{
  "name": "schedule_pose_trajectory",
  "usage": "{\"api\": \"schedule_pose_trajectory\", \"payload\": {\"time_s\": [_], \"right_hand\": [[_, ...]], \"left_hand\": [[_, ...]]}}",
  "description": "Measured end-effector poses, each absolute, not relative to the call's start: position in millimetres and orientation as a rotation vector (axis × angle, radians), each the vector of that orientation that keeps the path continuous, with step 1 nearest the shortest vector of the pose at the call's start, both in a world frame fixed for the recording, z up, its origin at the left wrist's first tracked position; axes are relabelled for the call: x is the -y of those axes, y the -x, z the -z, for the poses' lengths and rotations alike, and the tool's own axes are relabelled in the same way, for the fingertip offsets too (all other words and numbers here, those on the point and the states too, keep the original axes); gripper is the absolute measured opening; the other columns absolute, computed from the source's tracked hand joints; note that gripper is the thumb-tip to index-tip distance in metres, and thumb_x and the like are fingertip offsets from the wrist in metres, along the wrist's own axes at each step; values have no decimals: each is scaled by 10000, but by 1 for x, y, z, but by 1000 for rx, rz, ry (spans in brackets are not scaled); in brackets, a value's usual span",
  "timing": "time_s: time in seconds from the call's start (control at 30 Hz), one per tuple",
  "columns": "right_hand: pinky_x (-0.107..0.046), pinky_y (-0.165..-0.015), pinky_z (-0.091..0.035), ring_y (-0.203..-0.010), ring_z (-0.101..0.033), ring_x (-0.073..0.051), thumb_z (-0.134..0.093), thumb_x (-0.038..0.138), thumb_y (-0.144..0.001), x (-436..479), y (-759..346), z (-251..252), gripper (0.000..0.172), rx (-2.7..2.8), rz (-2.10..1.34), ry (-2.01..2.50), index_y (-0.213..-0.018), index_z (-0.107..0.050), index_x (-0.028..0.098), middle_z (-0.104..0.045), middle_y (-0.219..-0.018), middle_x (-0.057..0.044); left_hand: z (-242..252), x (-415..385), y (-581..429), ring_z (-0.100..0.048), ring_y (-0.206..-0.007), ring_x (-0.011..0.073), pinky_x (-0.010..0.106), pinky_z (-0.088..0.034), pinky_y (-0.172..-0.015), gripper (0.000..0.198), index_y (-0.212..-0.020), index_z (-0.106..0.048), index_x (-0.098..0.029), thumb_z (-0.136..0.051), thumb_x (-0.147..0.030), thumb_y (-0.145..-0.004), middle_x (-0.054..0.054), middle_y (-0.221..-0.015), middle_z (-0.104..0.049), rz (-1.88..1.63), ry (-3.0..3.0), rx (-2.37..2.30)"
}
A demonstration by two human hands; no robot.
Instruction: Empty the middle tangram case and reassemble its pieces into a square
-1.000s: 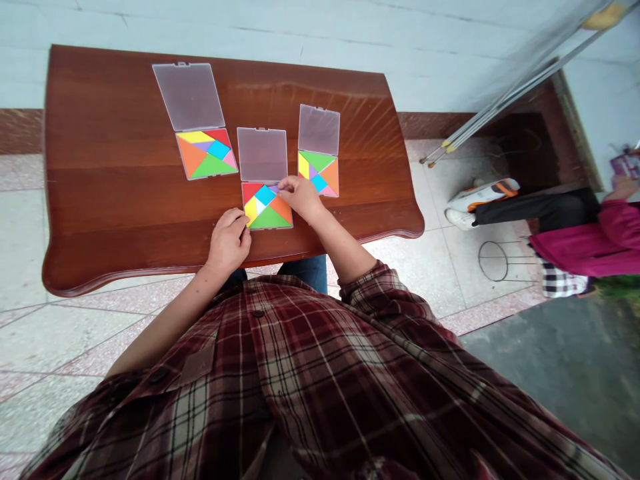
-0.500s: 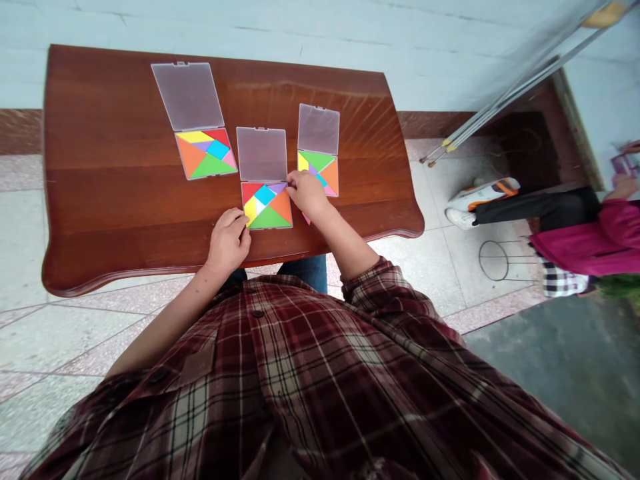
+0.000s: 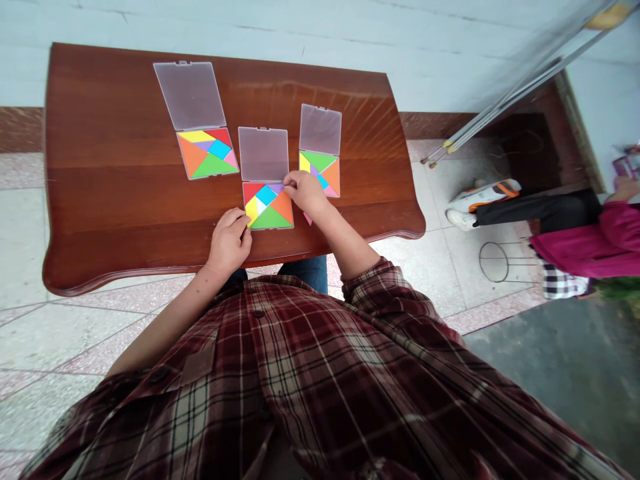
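In front of me lies the middle tangram case [image 3: 265, 229], its clear lid [image 3: 263, 155] folded back, with colourful flat pieces inside. A white gap shows between the yellow piece [image 3: 251, 212] and the green triangle [image 3: 271, 219]. My left hand [image 3: 230, 241] has its fingers curled at the case's left edge, fingertips by the yellow piece. At the upper right corner, my right hand [image 3: 306, 191] pinches at the purple triangle [image 3: 276, 188]; its fingertips partly cover it. Below the right wrist, a pink piece [image 3: 307, 219] sticks out on the table, mostly hidden.
Two more open tangram cases stand left [image 3: 207, 155] and right [image 3: 320, 170] on the brown wooden table [image 3: 125, 220]. Crutches [image 3: 500, 100] lean at the right wall. A person in a magenta top [image 3: 580, 237] is at the far right, near a wire hoop stand [image 3: 494, 261].
My right fingertips have shifted slightly left over the purple triangle. My left hand stays at the case's edge. The view has moved very slightly.
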State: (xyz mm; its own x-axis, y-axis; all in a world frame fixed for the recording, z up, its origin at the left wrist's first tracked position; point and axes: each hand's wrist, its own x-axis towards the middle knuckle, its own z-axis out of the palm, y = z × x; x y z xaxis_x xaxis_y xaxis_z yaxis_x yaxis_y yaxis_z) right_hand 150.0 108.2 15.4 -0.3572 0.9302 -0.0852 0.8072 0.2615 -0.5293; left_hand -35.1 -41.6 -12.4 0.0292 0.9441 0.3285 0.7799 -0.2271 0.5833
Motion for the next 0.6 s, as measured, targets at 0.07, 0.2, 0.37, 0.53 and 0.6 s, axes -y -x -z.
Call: {"api": "schedule_pose_trajectory", "payload": {"time_s": [0.07,0.2,0.37,0.53,0.6], "right_hand": [[-338,-801,-423,-859,-555,-201,-486,114,-826,-107,-151,-18,187,2278,-708,1643,-875,-654,180,-611,-946,-69],[-332,-780,-431,-858,-561,-203,-471,114,-835,-103,-148,-24,208,2318,-726,1668,-873,-666,176,-607,-972,-81],[-325,-774,-439,-856,-567,-196,-466,118,-835,-102,-146,-23,233,2313,-772,1654,-891,-683,181,-611,-990,-78],[-337,-831,-455,-884,-585,-191,-481,144,-822,-106,-151,-13,221,2262,-837,1558,-876,-690,195,-642,-971,-56],[-342,-843,-460,-882,-588,-186,-477,162,-825,-106,-157,-14,223,2212,-856,1510,-894,-684,203,-654,-941,-41]], "left_hand": [[13,42,35,-570,-1086,254,455,-472,-1009,234,-967,-633,-183,-433,-203,-847,107,-1084,-626,-985,-2067,-1773],[13,41,36,-569,-1084,257,454,-473,-1006,234,-973,-636,-181,-440,-201,-846,106,-1081,-624,-985,-2062,-1776],[12,41,35,-569,-1105,265,464,-474,-1013,244,-986,-638,-173,-440,-195,-846,114,-1106,-629,-988,-2061,-1770],[12,41,35,-582,-1070,255,455,-488,-995,232,-963,-635,-182,-434,-193,-847,106,-1076,-634,-987,-2082,-1789],[11,41,35,-582,-1069,255,455,-490,-992,231,-952,-634,-181,-429,-193,-847,109,-1070,-635,-995,-2085,-1786]]}}
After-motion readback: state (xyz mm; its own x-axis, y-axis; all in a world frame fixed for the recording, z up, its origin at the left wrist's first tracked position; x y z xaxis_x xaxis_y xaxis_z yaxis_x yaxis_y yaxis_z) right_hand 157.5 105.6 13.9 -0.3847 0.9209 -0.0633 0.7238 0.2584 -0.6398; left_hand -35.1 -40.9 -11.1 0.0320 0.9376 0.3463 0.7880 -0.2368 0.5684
